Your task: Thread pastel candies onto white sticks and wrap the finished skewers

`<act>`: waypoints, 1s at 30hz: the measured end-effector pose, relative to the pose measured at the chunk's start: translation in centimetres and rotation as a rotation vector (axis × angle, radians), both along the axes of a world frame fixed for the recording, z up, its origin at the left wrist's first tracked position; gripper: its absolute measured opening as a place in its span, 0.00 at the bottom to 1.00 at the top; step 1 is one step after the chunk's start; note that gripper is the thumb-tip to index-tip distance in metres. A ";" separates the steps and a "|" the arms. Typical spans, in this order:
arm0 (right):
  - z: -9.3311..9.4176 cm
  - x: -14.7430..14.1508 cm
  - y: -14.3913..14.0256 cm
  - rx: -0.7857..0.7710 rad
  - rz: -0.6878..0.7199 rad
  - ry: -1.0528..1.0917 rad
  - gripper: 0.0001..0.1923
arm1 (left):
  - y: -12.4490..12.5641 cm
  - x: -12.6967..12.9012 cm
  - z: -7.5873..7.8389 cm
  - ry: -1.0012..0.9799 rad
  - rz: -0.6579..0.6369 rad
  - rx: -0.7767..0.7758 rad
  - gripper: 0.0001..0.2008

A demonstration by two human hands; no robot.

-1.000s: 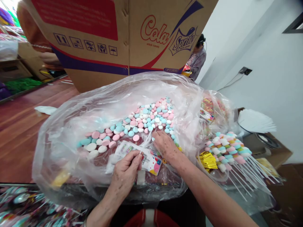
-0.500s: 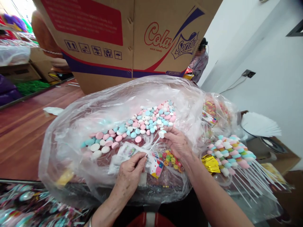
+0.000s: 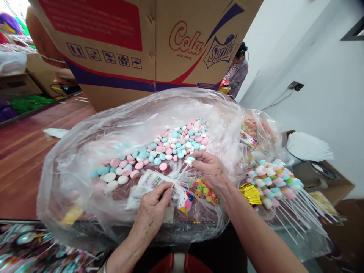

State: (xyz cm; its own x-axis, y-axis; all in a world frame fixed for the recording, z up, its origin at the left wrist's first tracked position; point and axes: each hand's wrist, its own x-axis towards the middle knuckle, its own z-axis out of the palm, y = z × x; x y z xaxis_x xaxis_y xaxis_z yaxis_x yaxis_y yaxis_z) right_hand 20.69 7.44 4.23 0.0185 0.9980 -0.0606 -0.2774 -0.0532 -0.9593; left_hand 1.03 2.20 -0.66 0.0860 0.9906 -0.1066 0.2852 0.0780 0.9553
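My left hand [image 3: 155, 203] pinches the lower end of a thin white stick [image 3: 179, 175] between thumb and fingers. At the stick's upper end, my right hand [image 3: 209, 168] holds a white and pale blue marshmallow [image 3: 190, 160] in its fingertips. Behind the hands, loose pink, blue and white marshmallows [image 3: 170, 144] lie spread on a clear plastic bag [image 3: 85, 151]. Ring-shaped gummy candies [image 3: 205, 190] in several colours sit under my right wrist. Beside my left hand are printed wrappers [image 3: 150, 180] and more white sticks, partly hidden.
A large cardboard box [image 3: 113, 79] stands at the back. Marshmallow skewers [image 3: 277, 178] lie to the right, with gold foil [image 3: 250, 194] and white paper pieces [image 3: 309, 146] around them. Bagged candies [image 3: 253, 127] rest behind. A person [image 3: 239, 72] is beyond the box.
The view has shifted slightly, so most things sit a little farther left. Both hands keep their grip on the stick and the marshmallow, with little other visible change.
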 end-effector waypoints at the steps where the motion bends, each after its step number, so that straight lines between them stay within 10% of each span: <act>1: 0.0 0.0 -0.1 0.018 0.002 -0.029 0.11 | 0.0 0.0 -0.2 -0.006 -0.002 0.004 0.17; 23: -2.7 -3.0 -3.4 0.631 -0.023 -0.944 0.17 | 0.0 -0.2 0.1 0.009 0.005 0.069 0.14; 30: 0.6 -0.5 -2.9 0.357 0.153 -0.992 0.21 | -0.1 -0.4 -0.3 -0.033 -0.013 0.043 0.15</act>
State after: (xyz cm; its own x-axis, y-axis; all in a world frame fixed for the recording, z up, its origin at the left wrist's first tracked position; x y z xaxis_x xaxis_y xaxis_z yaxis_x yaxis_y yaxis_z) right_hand 20.22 4.52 4.86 -0.2284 0.9508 0.2095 0.6228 0.3081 -0.7192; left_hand 0.66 2.13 -0.98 0.1018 0.9930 -0.0606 0.2538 0.0329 0.9667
